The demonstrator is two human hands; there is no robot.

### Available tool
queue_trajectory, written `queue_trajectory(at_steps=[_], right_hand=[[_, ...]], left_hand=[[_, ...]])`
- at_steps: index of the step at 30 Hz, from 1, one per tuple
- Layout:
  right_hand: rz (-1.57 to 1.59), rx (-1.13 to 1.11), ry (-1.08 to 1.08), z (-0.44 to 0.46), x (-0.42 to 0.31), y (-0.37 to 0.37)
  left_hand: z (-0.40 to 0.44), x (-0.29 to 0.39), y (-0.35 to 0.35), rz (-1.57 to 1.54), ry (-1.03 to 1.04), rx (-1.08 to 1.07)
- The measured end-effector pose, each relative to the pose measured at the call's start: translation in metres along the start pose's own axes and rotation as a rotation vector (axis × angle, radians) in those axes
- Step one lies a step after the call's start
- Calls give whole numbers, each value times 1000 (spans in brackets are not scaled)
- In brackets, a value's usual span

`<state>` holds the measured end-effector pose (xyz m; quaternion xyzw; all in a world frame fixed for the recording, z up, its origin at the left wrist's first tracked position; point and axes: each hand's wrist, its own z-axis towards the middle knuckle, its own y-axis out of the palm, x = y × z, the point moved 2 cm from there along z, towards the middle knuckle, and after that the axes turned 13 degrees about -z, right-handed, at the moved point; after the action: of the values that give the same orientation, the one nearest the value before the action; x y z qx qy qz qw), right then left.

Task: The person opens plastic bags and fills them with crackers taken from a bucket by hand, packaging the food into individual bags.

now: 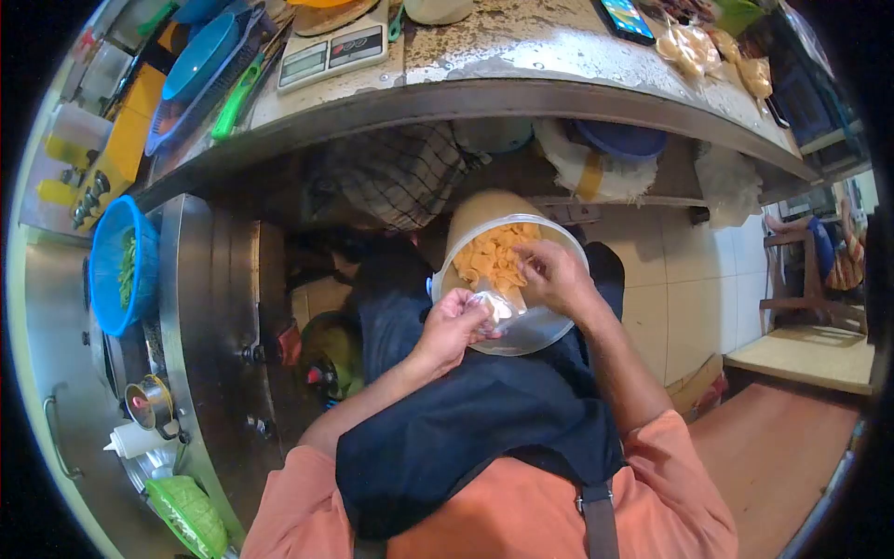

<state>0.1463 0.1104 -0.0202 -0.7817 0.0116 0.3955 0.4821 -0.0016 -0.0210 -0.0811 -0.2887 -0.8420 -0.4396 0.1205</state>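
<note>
A clear round plastic tub (549,337) stands between my legs, partly filled with orange, crinkled chip-like pieces (484,256). Over the tub's near left rim, my left hand (453,328) pinches a small clear plastic bag (503,306) with something whitish showing in it. My right hand (556,277) reaches in from the right, its fingers bent together against the orange pieces. Whatever its fingertips hold is hidden.
A worktop (484,65) runs across the front, bearing a kitchen scale (333,58), a phone (626,19) and filled plastic bags (689,47). At left, a blue basket (112,279) holds something green. A wooden chair (805,261) stands at right.
</note>
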Motion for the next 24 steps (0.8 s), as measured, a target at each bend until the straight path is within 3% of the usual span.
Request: queue_trajectory(at_steps=[2,4,6,8,12,14,17,21,24], right_hand=[[-28,1,90,23,20,14],[-302,-122,155,47,43,47],[-349,-224,161,70,62,88],[-395,-320,164,87,86,132],[-496,-282,86,74,83,157],[-572,-254,49,68,83,173],[-333,-318,28,75,101,184],[-425,-291,-52,78,96,181],[-408,-342,84,80,93,178]], left_hand=[[-4,0,4,8,91,61],[-3,-3,-3,113,147,63],[-7,-1,-7,227,206,70],[-13,4,-3,-60,121,33],[-26,13,10,-139,84,52],[-30,12,11,163,193,8],[-24,9,2,266,185,31],[-20,8,1,370,250,-33],[-27,14,4,487,159,3]])
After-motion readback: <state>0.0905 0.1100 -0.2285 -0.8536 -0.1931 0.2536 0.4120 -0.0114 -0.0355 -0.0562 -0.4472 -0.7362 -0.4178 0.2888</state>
